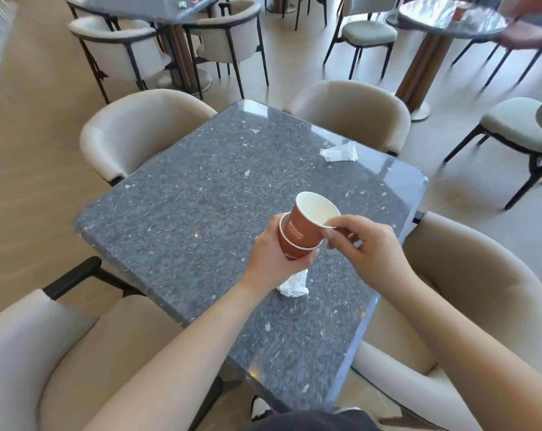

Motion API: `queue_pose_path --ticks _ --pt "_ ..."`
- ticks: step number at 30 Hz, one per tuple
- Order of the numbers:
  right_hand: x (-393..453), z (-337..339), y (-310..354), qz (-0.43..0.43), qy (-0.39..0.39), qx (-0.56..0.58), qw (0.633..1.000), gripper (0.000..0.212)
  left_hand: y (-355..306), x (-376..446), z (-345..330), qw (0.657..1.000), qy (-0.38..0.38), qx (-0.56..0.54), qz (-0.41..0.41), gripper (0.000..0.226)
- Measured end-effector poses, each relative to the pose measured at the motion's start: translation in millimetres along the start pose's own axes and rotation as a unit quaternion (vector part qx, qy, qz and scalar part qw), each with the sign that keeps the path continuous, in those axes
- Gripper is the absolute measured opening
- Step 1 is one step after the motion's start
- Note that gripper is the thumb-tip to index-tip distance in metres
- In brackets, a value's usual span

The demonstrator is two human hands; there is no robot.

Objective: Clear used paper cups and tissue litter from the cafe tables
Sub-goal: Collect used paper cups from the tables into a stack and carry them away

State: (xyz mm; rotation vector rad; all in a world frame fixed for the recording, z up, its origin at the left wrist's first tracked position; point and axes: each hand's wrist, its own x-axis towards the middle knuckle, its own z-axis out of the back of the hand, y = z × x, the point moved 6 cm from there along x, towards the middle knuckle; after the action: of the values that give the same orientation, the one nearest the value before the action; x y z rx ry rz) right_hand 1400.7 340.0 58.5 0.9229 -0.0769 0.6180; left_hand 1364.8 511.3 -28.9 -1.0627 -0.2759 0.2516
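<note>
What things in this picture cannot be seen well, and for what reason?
- Lower cup, head view: mostly covered by the left hand and the upper cup nested in it.
- Near tissue: its upper part is hidden under the left hand.
- Right hand: pinches the upper cup's rim; its far fingers are hidden.
- Red object on the round table: blurred, cannot be identified.
- Small items on the far left table: too small, cut by the top edge.
</note>
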Motion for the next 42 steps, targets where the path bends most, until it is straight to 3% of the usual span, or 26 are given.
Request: queue_pose_path --ticks 3,8,13,16,23,27,34,42 --pt "-11.2 -5.2 8.6 0.002 0.016 -0.028 0.999 0.015 -2.6 -7.2 1.6 1.000 0.008 -0.003 -0.017 0.088" --pt "-29.1 8.1 18.5 -0.011 -0.055 -0.066 0.996 0.029 -5.4 -19.0 -9.8 0.999 0.031 0.000 -0.039 0.073" --pt "-48.6 9.3 11.7 -0.081 0.046 -0.077 0.993 0.059 -30.8 -31.2 -39.3 0.993 0.077 -0.009 -0.085 0.077" --pt "-65.3 19.3 3.6 -0.096 0.066 -0.078 0.990 0.058 -51.5 -36.8 -61.3 0.987 0.115 -0.017 -0.112 0.085" --pt "-134.8 91.5 -35.4 -0.183 -0.002 -0.020 0.983 0.055 -101.6 -75.5 -146.5 0.968 0.213 -0.023 -0.132 0.084" --pt "-203.6 160.9 -59.3 -0.236 -0.083 0.040 0.967 0.051 -153.6 -121.8 -214.3 0.951 0.273 -0.028 -0.141 0.071" --pt "-339.5 284.8 -94.5 -0.278 -0.189 0.070 0.939 0.060 -245.1 -201.2 -318.2 0.918 0.336 -0.076 -0.196 0.067" --pt "-474.1 395.5 -119.2 -0.312 -0.342 0.100 0.880 0.057 -322.5 -293.3 -439.3 0.864 0.450 -0.099 -0.202 0.064"
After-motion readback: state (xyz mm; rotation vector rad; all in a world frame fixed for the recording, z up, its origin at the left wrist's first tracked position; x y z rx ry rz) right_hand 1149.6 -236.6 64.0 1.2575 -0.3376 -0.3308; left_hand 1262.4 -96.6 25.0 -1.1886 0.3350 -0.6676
